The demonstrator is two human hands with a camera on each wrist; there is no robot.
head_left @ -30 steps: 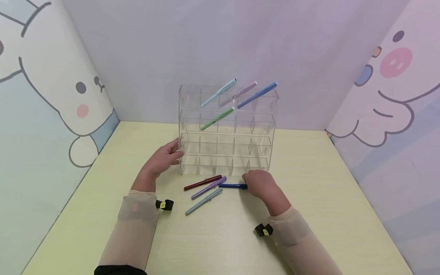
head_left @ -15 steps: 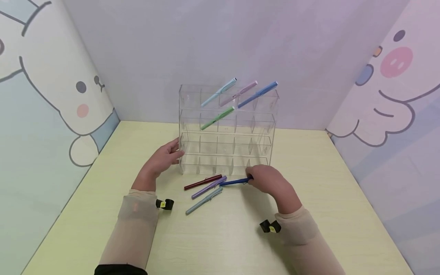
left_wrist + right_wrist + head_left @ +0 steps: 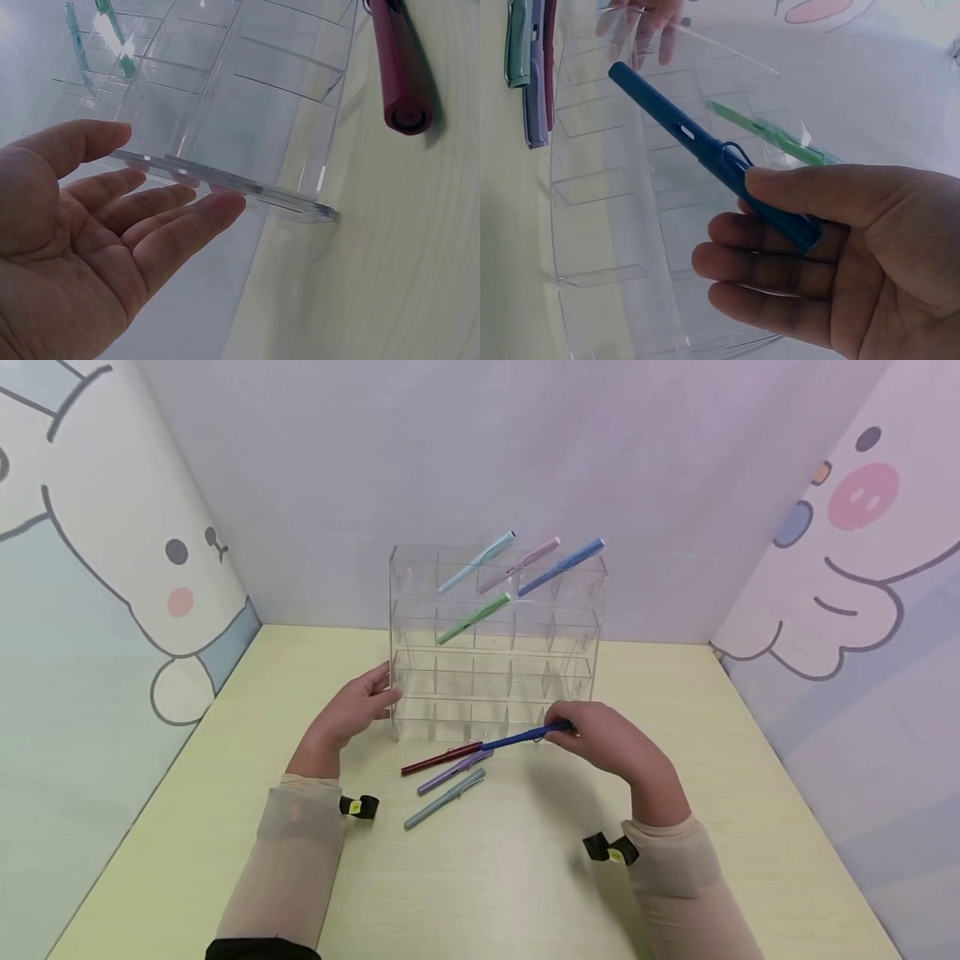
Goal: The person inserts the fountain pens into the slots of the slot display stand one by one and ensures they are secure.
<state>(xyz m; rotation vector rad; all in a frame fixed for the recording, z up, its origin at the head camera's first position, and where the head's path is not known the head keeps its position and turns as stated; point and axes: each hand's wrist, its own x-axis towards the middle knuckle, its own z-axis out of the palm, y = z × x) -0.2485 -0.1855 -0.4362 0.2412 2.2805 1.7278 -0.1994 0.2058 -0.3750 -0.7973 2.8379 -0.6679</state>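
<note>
A clear acrylic pen rack (image 3: 491, 685) with several tiers of compartments stands at the back of the table. My left hand (image 3: 355, 710) rests on its left side, thumb near the front edge; in the left wrist view the fingers (image 3: 180, 232) are loosely extended against the side panel. My right hand (image 3: 611, 739) pinches a dark blue pen (image 3: 521, 737) by its clip end, between thumb and fingers, in front of the rack's lower right. The right wrist view has the blue pen (image 3: 667, 116) slanting out past the thumb.
On the table lie a dark red pen (image 3: 438, 759), a purple pen (image 3: 453, 772) and a grey-green pen (image 3: 445, 799). The rack's top tier holds light blue (image 3: 477, 562), pink (image 3: 521, 565) and blue (image 3: 562, 567) pens; a green pen (image 3: 474, 619) leans in the tier below.
My right hand has lifted the dark blue pen off the table and moved up and to the right, tilting its clip end upward. The left hand stays at the rack's side.
</note>
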